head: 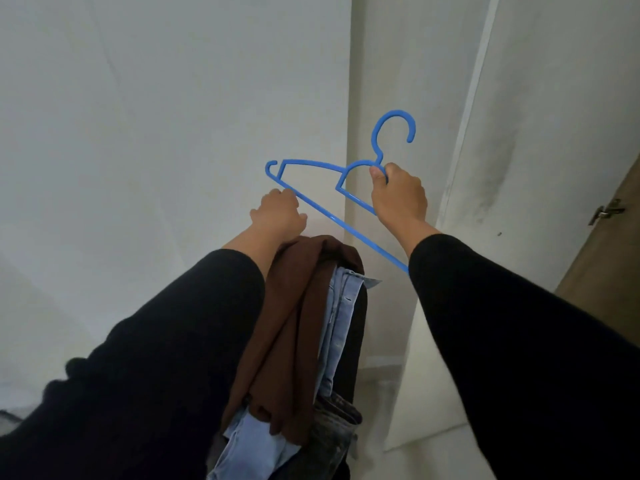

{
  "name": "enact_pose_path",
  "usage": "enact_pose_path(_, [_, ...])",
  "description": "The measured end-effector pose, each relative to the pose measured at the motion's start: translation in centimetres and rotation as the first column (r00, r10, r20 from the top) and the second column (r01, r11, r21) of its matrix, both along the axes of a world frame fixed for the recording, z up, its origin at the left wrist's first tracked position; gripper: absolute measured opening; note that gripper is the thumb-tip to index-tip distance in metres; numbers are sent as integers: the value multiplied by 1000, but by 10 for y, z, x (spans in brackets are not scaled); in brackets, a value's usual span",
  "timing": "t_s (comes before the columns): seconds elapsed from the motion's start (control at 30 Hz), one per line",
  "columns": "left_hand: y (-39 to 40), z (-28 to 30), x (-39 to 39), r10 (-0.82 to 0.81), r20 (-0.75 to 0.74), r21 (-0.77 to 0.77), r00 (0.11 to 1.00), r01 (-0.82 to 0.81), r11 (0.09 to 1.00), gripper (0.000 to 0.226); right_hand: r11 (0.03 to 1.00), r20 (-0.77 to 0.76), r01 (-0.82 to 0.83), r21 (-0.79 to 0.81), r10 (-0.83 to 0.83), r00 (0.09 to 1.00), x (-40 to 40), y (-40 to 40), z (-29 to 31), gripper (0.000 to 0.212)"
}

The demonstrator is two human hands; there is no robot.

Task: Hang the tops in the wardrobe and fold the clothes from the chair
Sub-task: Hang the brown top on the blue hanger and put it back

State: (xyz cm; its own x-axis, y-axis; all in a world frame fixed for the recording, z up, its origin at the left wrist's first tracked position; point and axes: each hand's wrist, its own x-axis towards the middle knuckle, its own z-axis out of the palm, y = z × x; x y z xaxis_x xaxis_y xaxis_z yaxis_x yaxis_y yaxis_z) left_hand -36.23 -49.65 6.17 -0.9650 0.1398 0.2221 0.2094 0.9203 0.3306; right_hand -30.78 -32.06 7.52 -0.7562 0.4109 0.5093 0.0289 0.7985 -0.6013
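- Gripping the neck of a blue plastic clothes hanger (313, 202), just below its hook, the right hand (398, 194) is raised with its back toward the camera; thumb and fingers are curled round the neck.
- Right arm extended forward and up, black sleeve (502, 327) ending short of the wrist; the hanger's far end disappears behind this forearm.
- Hanger tilted: hook uppermost, long bottom bar running diagonally down to the right.
- Left hand (278, 216) raised beside the hanger's left portion, fingers curled in a loose fist; knuckles sit at the bottom bar. Cannot tell whether the fingers actually close round the bar or merely touch it.
- Left arm bent upward, black sleeve (166, 358) pushed back from the wrist.
- Draped over the left forearm, hanging down between the two arms: a brown knit top (294, 323) outermost, a light blue denim garment (341, 323) beside it, and a dark item at the right edge.
- Background: white wardrobe panels (156, 98); brown wooden door with metal hinge (606, 211) at right.
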Motion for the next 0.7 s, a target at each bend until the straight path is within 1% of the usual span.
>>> enact_pose_path(0.1, [20,-27,-26,-24,83,-91,996,32,995,47,1000,32,23,-21,-22,999,-26,9,-18,33])
enact_pose_path(0.2, [40,-53,-45,-93,143,-170,985,117,978,53,999,63,32,-27,-30,998,-46,20,-36,32])
enact_pose_path(0.3, [57,-74,-56,-148,180,-163,972,178,970,59,999,88,36,-33,-33,996,-62,29,-51,33])
enact_pose_path(0.4, [69,-93,-59,-169,211,-207,963,212,955,64,999,113,42,-21,-39,993,-69,34,-61,33])
enact_pose_path(0.5, [74,-106,-69,-148,237,-254,960,208,945,50,999,136,49,10,-50,990,-72,38,-65,30])
enact_pose_path(0.6, [69,-105,-76,-150,208,-316,967,212,925,30,999,120,51,11,-52,991,-71,38,-61,32])
enact_pose_path(0.7, [57,-93,-75,-156,120,-216,980,179,960,28,998,98,54,17,-55,994,-68,33,-57,33])
